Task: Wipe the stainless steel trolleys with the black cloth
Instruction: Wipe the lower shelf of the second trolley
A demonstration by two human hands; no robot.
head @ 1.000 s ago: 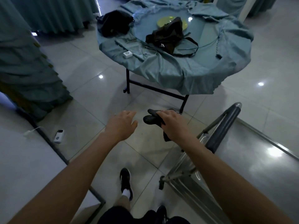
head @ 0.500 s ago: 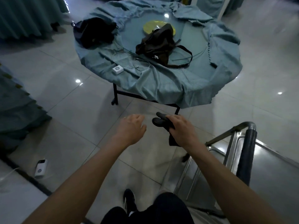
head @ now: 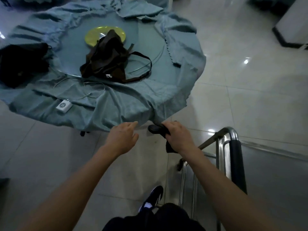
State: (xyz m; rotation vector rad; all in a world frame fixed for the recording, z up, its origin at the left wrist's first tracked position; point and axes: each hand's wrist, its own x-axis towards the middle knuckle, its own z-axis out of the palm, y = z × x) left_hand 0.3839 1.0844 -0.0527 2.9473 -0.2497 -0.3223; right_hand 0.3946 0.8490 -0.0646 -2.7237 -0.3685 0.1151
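We see 2 bare forearms reaching forward over a pale tiled floor (head: 250, 100). Our right hand (head: 179, 138) has its fingers curled tightly round the black cloth (head: 155, 129); 1 bunched end of the cloth sticks out to the left of the knuckles and another end hangs down below the wrist. Our left hand (head: 122, 137) is just beside it, palm down, fingers loosely extended and holding nothing; the 2 hands are near each other but apart.

The stainless steel trolley (head: 221, 147) stands at the lower right, below and to the right of the right hand. Its shiny tubular frame curves over at the top, and a black padded handle (head: 237, 165) runs down along 1 side. The cloth is in the air, near the trolley's top rail but not touching it.

Ahead of the hands is a round table (head: 126, 107) draped in a rumpled teal cloth. On it lie a dark brown bag (head: 108, 62) with a loose strap, partly covering a yellow-green plate (head: 93, 35), a black bag (head: 21, 64) at the left edge, and a small white device (head: 64, 105) with a thin white cable. Below us we see 1 dark shoe (head: 153, 197) with white trim.
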